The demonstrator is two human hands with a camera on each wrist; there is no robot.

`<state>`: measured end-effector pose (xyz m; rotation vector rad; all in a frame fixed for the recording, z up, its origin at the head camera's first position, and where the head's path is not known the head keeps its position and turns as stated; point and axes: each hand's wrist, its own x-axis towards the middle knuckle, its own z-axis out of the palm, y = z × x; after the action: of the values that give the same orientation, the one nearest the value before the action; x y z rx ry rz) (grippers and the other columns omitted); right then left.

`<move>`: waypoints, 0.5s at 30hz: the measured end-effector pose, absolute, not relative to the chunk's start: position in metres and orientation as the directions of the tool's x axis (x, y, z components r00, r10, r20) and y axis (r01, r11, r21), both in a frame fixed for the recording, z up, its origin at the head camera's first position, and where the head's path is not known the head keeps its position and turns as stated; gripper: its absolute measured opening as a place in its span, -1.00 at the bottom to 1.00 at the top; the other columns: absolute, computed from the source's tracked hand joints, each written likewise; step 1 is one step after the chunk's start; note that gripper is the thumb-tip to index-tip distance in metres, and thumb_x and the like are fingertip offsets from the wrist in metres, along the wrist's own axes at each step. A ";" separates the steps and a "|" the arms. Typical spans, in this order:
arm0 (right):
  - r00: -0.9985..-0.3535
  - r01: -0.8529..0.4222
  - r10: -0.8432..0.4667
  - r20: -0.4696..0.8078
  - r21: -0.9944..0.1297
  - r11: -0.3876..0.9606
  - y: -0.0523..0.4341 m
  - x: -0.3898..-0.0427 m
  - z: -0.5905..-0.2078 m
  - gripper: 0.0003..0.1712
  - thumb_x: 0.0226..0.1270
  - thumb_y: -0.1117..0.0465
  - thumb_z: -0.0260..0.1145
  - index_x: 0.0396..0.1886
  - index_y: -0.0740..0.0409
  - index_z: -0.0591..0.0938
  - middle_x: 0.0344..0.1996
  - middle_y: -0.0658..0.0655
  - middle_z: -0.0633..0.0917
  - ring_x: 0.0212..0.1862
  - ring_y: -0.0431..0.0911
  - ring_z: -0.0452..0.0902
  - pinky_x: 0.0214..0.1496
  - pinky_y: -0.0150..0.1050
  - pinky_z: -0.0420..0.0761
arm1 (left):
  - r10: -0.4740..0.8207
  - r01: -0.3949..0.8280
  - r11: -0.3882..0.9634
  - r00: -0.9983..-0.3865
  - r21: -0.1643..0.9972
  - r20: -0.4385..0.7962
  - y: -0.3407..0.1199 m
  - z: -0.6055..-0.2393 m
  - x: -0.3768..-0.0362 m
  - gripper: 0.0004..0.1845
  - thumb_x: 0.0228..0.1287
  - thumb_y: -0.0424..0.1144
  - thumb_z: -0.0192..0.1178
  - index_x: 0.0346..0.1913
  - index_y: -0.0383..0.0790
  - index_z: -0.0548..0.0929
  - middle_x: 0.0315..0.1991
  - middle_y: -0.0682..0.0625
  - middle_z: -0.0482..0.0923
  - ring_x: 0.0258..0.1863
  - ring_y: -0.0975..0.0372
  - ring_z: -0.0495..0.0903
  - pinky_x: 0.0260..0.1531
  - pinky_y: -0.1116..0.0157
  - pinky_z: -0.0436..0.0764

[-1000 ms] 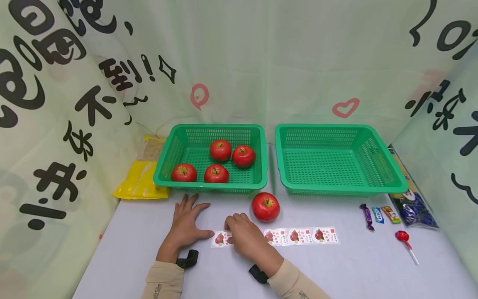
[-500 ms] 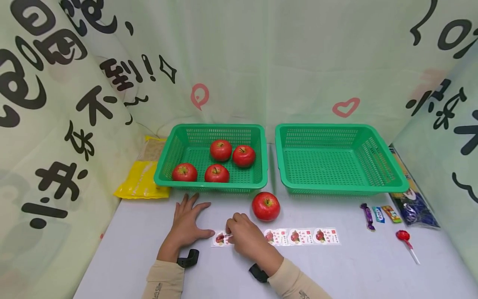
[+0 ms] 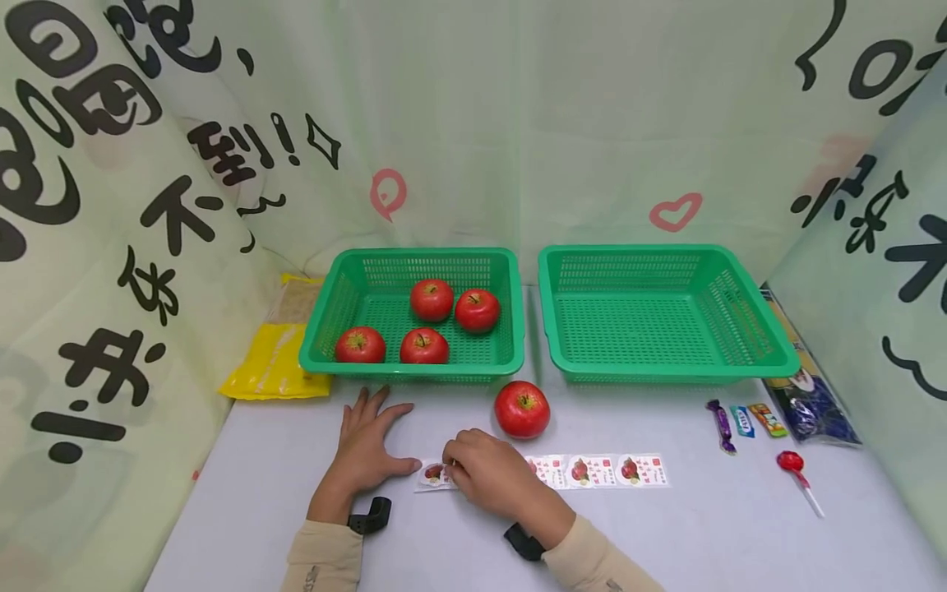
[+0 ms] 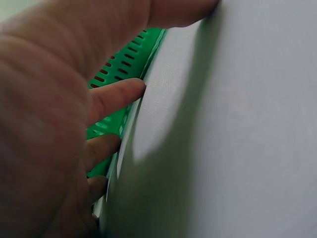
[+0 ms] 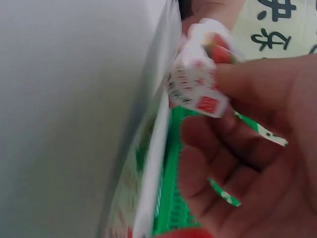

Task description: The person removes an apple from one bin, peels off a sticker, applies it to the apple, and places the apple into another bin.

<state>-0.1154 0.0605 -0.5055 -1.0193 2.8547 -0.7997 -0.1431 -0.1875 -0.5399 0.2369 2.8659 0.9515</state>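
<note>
Now right hand [image 3: 484, 473] pinches sticker [image 5: 198, 87], left hand [image 3: 366, 444] flat on table [image 3: 244, 477]

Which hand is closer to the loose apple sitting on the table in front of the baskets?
Right. The right hand lies just in front of the loose apple, pinching the sticker strip; the left hand rests flat farther to its left.

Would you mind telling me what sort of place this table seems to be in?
Probably a staged tabletop booth, not a real shop: printed cloth walls surround a grey table with two green baskets, apples and a sticker strip.
</note>
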 end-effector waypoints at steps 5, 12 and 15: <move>-0.809 -0.557 -0.528 0.258 -0.623 0.549 0.096 -0.113 -0.502 -0.86 0.33 0.36 0.39 -0.29 0.00 0.69 -0.38 -0.14 0.67 -0.31 -0.35 0.48 -0.23 -0.44 0.63 | 0.192 0.121 0.784 -0.980 0.608 -0.053 -0.187 -0.539 -0.143 -0.09 -0.11 -0.01 0.69 0.40 -0.09 0.60 0.67 -0.28 0.12 0.69 -0.32 -0.18 0.61 -0.41 -0.26; -0.844 -0.506 -0.429 0.323 -0.745 0.435 0.146 -0.119 -0.502 -0.80 0.27 0.41 0.46 -0.34 0.02 0.66 -0.51 -0.15 0.64 -0.44 -0.41 0.42 -0.44 -0.43 0.55 | 0.207 0.143 0.787 -0.978 0.600 -0.038 -0.186 -0.537 -0.143 -0.13 -0.10 -0.06 0.69 0.38 -0.10 0.63 0.64 -0.26 0.22 0.68 -0.35 -0.13 0.56 -0.49 -0.24; -0.881 -0.451 -0.363 0.302 -0.769 0.453 0.160 -0.122 -0.504 -0.81 0.30 0.30 0.54 -0.36 -0.02 0.67 -0.53 -0.18 0.65 -0.47 -0.41 0.46 -0.45 -0.41 0.55 | 0.236 0.177 0.772 -0.971 0.611 -0.017 -0.180 -0.531 -0.140 -0.24 -0.02 -0.16 0.63 0.34 -0.14 0.66 0.57 -0.24 0.36 0.65 -0.33 0.05 0.56 -0.48 -0.08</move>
<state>-0.1222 0.1601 -0.5036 -0.7744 2.7566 -1.5070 -0.1404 -0.1803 -0.5308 0.3360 2.8695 0.9746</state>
